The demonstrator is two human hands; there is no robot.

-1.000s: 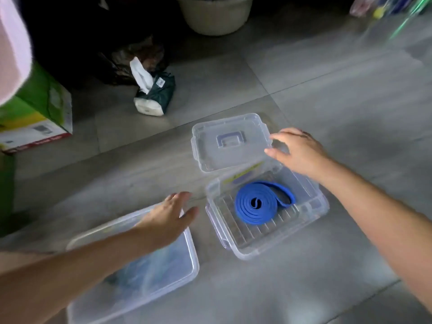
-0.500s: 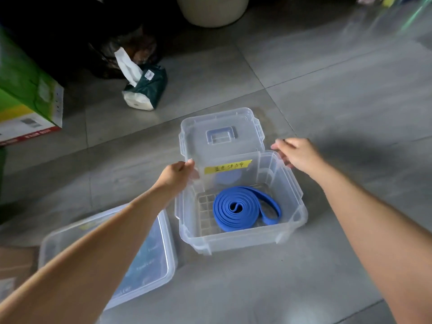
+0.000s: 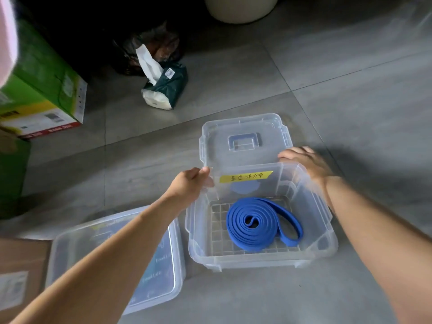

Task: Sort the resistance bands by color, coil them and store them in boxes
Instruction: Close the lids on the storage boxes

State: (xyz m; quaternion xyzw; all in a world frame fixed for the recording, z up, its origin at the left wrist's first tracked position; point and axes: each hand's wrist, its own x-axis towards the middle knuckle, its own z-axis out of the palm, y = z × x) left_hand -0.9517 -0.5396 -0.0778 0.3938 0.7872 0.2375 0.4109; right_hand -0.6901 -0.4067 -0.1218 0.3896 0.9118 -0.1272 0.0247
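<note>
The blue resistance band [image 3: 259, 224] lies coiled in a flat spiral on the gridded bottom of the clear box [image 3: 257, 261], with one loose loop trailing toward the right wall. The box stands open on the tiled floor [image 3: 350, 101]. A yellow label [image 3: 246, 177] with handwritten characters is fixed to its rear wall. The clear lid [image 3: 245, 157], with a moulded handle, sits behind the rear wall; its angle cannot be determined. The left grip [image 3: 190, 184], a bare hand, pinches the lower left corner of the lid between thumb and curled fingers. The right grip [image 3: 306, 163] rests at the rear right corner, where lid and box meet; whether its fingers close round the edge cannot be told. A second clear container [image 3: 77, 249], lid on, sits just left of the box, partly under the left forearm. Farther back lie a tissue pack [image 3: 166, 87] and a green carton [image 3: 44, 90].
</note>
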